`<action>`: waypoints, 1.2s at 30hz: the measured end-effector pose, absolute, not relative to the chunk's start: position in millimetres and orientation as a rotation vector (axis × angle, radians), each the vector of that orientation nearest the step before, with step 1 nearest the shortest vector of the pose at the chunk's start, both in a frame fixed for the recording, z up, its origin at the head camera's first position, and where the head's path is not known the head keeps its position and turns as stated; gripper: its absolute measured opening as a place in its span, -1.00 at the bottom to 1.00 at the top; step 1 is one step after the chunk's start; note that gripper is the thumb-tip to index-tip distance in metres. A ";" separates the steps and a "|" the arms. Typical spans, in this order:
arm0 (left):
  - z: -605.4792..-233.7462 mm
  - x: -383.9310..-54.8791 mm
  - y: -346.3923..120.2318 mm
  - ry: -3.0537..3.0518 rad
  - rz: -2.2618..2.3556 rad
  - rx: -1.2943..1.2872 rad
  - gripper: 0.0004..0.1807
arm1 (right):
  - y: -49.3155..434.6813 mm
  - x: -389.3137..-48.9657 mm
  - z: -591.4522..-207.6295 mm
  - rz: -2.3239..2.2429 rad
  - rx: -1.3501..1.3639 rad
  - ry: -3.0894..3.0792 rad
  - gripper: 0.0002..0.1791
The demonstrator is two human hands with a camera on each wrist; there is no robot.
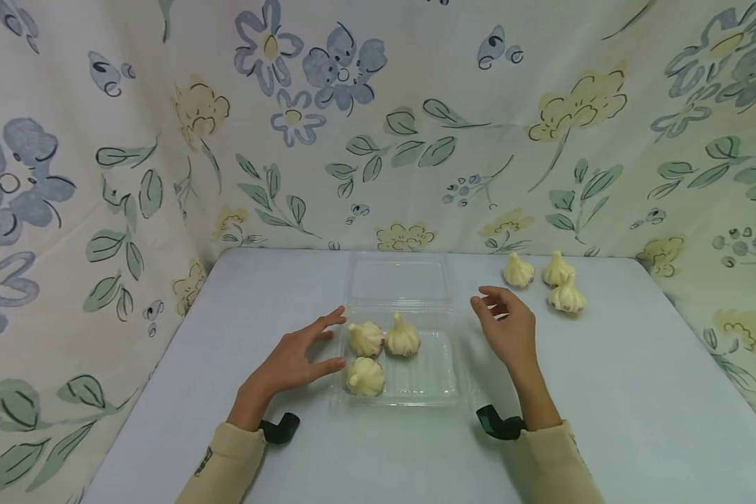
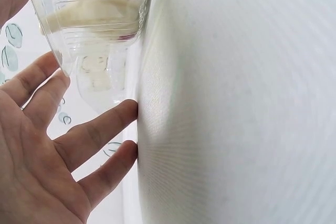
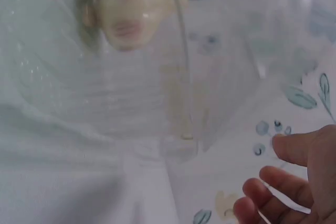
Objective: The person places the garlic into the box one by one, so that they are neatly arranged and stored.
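I logged three garlic bulbs [image 1: 402, 339] in the clear container [image 1: 423, 374], lower centre of frame, the left hand [image 1: 295, 358] spread at its edge. The right hand [image 1: 509, 326] hung loosely bent, thumb apart from fingers, near three loose bulbs [image 1: 567, 298] right of centre.

A curtained-off tabletop setting — whether in a home, a studio or elsewhere cannot be told. Pale floral cloth [image 1: 409, 77], printed in blue, yellow and green, spans the top and both sides of the frame — enclosing a plain whitish table [image 1: 630, 392] across the lower middle.
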State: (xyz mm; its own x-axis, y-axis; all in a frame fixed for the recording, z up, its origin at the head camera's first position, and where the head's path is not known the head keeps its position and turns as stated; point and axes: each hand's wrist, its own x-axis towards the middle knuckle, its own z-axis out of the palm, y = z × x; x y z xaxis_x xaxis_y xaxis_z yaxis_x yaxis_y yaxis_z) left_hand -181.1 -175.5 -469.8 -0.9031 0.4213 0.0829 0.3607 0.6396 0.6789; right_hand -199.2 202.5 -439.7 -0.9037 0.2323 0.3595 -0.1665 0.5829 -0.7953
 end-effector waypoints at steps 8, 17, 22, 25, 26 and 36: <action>-469.5 -180.9 -174.7 2.771 1.122 0.661 -0.06 | 235.1 -202.3 -443.5 1.287 -0.255 -2.377 -0.62; -469.7 -181.2 -173.8 2.771 1.108 0.631 -0.05 | 271.4 -201.6 -448.9 1.284 -0.484 -2.306 -0.50; -469.1 -181.6 -174.4 2.774 1.103 0.637 -0.07 | 282.7 -202.4 -456.0 1.284 -0.647 -2.171 -0.47; -468.5 -181.4 -174.0 2.771 1.105 0.639 -0.07 | 289.3 -202.9 -460.1 1.291 -0.743 -2.115 -0.42; -468.4 -181.2 -173.8 2.771 1.104 0.637 -0.07 | 291.5 -203.1 -461.5 1.302 -0.773 -2.106 -0.39; -468.5 -180.6 -173.8 2.777 1.106 0.647 -0.07 | 308.2 -202.9 -474.5 1.455 -0.928 -2.075 -0.17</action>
